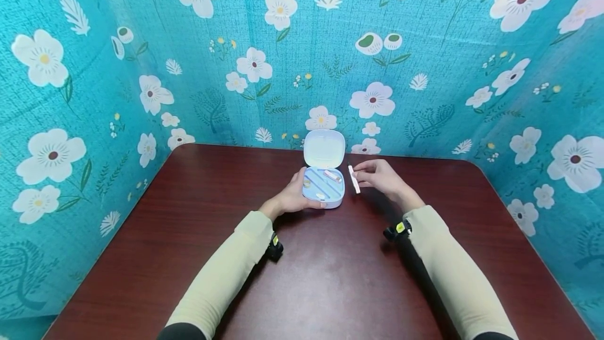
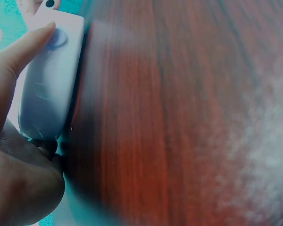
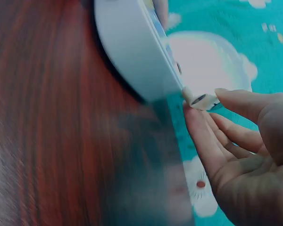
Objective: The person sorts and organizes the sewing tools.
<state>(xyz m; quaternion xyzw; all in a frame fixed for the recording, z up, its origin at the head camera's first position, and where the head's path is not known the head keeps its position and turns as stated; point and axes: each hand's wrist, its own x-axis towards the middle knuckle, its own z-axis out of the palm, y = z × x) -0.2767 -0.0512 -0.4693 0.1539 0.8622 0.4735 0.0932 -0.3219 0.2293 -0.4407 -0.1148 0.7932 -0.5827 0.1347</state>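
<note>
A pale blue box [image 1: 334, 204] stands on the table with its whitish lid [image 1: 324, 148] raised at the back. My left hand [image 1: 293, 193] grips its left side; in the left wrist view the thumb lies by a round knob [image 2: 56, 38] on the front wall. Diagonal dividers split the inside, where a pinkish stick-like piece [image 1: 332, 176], a yellowish bit [image 1: 307, 183] and a small white one [image 1: 320, 196] lie. Just right of the box, my right hand [image 1: 381, 178] pinches a slim white-and-pink stick [image 1: 354, 179] between thumb and fingertips. Its end [image 3: 199, 100] looks hollow.
The dark reddish wooden table [image 1: 311, 277] spreads around the box, glossy toward the front. A teal flowered curtain [image 1: 283, 67] hangs behind the table's back edge and along both sides. Each wrist carries a small black camera.
</note>
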